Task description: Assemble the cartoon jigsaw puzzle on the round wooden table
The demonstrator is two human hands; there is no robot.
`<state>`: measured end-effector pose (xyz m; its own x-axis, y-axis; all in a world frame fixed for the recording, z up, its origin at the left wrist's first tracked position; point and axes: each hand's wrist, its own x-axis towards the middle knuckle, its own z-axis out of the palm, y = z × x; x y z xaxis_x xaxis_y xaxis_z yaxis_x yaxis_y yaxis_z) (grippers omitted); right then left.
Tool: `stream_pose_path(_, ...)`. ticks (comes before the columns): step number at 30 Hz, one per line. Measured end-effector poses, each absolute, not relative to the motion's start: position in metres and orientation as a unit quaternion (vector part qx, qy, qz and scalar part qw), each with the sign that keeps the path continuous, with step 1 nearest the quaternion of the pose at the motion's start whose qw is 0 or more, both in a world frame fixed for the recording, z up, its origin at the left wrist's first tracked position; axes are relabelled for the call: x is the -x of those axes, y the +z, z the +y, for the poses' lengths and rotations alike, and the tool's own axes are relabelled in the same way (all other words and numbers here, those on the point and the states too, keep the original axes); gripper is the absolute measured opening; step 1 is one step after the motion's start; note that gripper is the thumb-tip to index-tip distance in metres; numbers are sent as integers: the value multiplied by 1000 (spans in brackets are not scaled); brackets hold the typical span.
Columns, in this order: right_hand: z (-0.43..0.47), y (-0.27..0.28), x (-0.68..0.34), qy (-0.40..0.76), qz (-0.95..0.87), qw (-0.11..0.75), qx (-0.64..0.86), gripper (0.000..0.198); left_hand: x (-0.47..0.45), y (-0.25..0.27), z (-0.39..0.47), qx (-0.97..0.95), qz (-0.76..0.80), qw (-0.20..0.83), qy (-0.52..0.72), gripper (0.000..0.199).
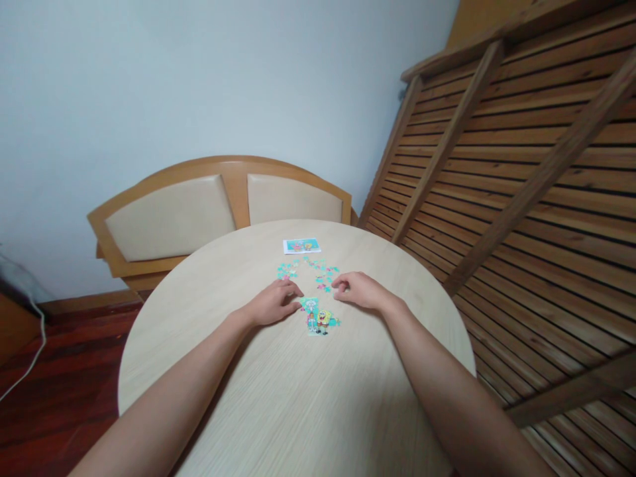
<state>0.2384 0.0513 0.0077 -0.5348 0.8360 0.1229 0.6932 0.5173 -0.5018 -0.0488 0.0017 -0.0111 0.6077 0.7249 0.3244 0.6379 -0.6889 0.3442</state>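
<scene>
Head view: your left hand [273, 303] and right hand [360, 290] look unclenched mid-frame, so just pinch those probably light, stiffish puzzle pieces [320, 287] edgewise.

I see a plain pale wall [223, 79] rising behind an arched wooden headboard [234, 192] with two cream panels [293, 199]. On the right of my feed, a large slatted wooden frame [521, 187] stands at a slant. Low on my left, I make out a white cable [44, 331] curving over the dark red floor [84, 358].
</scene>
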Motion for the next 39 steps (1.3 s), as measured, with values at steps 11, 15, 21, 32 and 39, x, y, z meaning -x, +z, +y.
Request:
stream_pose_path(11, 50, 9, -240, 227, -886, 142, 378, 27, 50, -14, 4, -893, 381, 92, 222, 22)
stream_pose_path(15, 49, 11, -238, 219, -876, 144, 405, 24, 50, -13, 4, -893, 383, 90, 218, 22)
stream_pose_path(21, 48, 12, -239, 165, -880, 133, 425, 19, 50, -12, 3, -893, 384, 93, 214, 22)
stream_pose_path(32, 49, 11, -244, 188, -885, 130, 407, 29, 50, -12, 3, -892, 382, 101, 219, 22)
stream_pose_path(39, 53, 9, -245, 192, -889, 141, 390, 20, 50, -11, 2, -892, 382, 97, 220, 22)
